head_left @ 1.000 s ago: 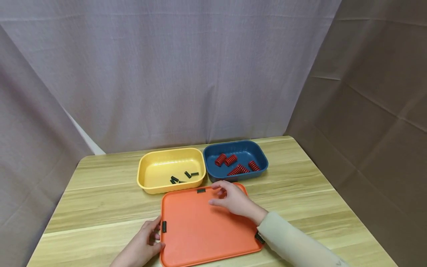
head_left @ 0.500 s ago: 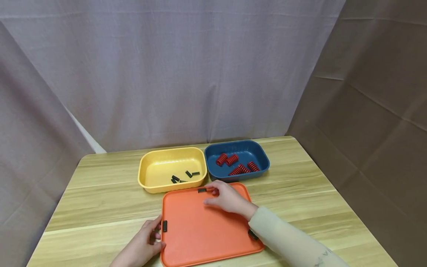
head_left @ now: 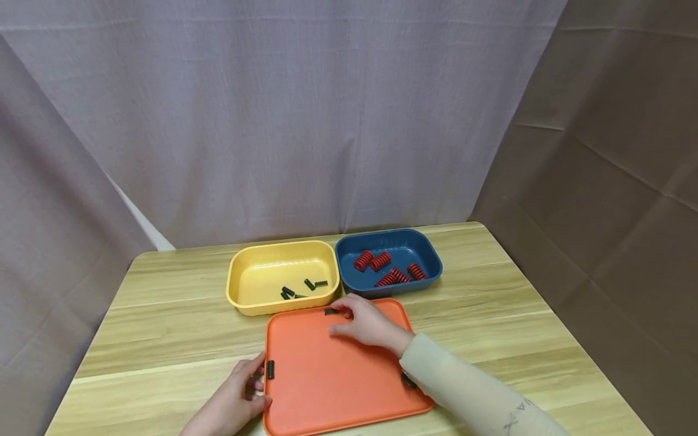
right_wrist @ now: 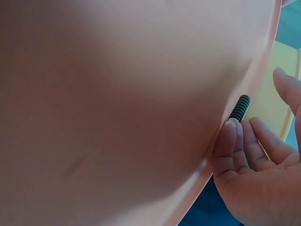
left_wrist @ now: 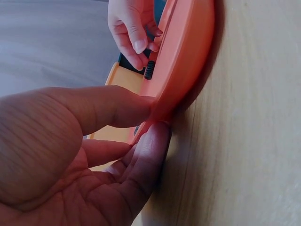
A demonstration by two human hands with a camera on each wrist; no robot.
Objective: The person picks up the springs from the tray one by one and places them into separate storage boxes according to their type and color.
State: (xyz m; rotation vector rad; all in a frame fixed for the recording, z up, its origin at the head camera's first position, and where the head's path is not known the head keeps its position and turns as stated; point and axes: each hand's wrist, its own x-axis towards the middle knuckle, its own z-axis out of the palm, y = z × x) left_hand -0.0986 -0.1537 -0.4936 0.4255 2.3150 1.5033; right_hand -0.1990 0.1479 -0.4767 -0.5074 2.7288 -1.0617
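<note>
An orange tray (head_left: 338,369) lies on the table with a small dark coil spring (head_left: 331,312) along its far rim. My right hand (head_left: 362,324) is over the tray's far side, fingertips touching that spring's end; the thumb stands apart, as the right wrist view shows. My left hand (head_left: 234,393) grips the tray's left edge between thumb and fingers. Beside it, another dark spring (head_left: 270,369) lies against the left rim. A third dark spring (head_left: 408,380) lies at the right rim, partly hidden by the right sleeve (head_left: 436,369).
Behind the tray stands a yellow bin (head_left: 245,303) with several dark springs (head_left: 288,291) in it. A blue bin (head_left: 349,281) holding several larger red springs (head_left: 380,261) adjoins it. Curtains (head_left: 349,121) hang behind the wooden table (head_left: 163,339).
My right hand has moved left along the far rim and reached the spring there. The left hand keeps its grip on the tray's edge.
</note>
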